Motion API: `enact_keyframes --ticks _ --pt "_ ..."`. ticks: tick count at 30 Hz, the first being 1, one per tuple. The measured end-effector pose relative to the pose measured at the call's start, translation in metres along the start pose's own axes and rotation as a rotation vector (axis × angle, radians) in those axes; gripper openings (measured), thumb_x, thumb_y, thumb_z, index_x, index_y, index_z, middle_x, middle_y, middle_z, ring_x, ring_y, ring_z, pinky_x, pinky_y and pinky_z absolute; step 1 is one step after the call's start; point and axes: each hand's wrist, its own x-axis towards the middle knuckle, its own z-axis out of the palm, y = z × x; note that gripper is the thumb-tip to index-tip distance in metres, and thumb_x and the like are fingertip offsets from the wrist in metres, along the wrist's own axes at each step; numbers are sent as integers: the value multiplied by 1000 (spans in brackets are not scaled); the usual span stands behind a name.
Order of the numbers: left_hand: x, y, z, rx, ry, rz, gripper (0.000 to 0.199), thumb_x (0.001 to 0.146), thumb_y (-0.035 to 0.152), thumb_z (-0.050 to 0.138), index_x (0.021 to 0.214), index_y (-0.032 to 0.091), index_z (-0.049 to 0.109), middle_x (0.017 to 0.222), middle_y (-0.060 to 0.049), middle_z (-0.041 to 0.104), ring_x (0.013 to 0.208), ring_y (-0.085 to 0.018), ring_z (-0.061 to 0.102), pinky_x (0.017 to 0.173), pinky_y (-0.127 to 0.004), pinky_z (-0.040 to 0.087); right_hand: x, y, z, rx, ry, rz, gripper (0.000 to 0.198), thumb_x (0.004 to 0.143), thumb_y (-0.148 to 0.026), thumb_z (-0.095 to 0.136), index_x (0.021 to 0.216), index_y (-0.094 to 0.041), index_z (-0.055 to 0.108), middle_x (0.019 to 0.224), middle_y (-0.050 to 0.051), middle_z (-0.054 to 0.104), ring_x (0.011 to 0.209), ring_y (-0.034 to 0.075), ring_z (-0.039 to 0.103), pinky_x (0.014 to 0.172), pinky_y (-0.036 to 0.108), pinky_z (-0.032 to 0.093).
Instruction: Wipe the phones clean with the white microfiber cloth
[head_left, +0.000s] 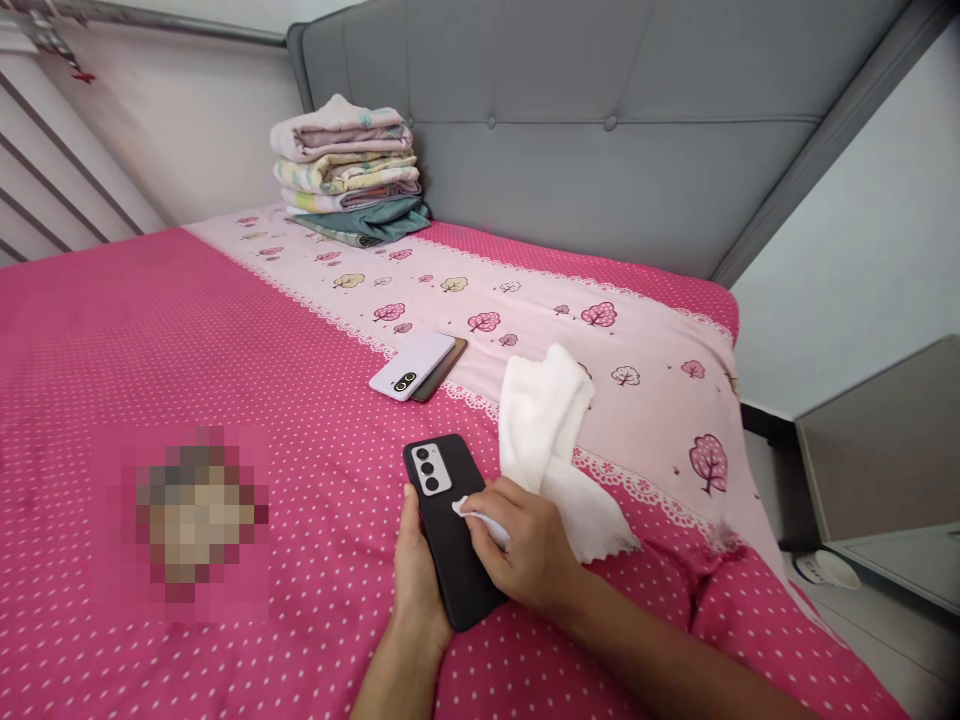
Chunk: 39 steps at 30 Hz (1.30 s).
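Note:
A black smartphone [455,560] lies tilted in my left hand [416,570], its back and pale camera block facing up. The thumb of that hand runs along the phone's left edge. Pinched in my right hand [525,545] is a small piece of white tissue [487,525], pressed against the middle of the phone's back. Just behind my right hand a crumpled white cloth [540,410] is spread over the bed. Farther off, a lilac smartphone [412,365] rests partly on top of a brown smartphone [442,370].
The bed has a pink dotted sheet [300,500] with a tree-print band. Folded bedding [345,150] is stacked near the grey headboard [525,170]. A blurred patch [195,515] covers something at left. Right of the bed, a cabinet [885,470] and a white tub [825,570] stand low.

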Motion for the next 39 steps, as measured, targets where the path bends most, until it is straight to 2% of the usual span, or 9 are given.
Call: enact_keyframes --ticks 39 --pt "0 -1 0 -12 -2 2 48 85 48 38 81 10 66 74 -14 71 72 -28 68 75 -44 51 0 -1 0 -6 9 -3 19 79 -16 48 90 -20 62 80 3 59 71 14 57 67 24 44"
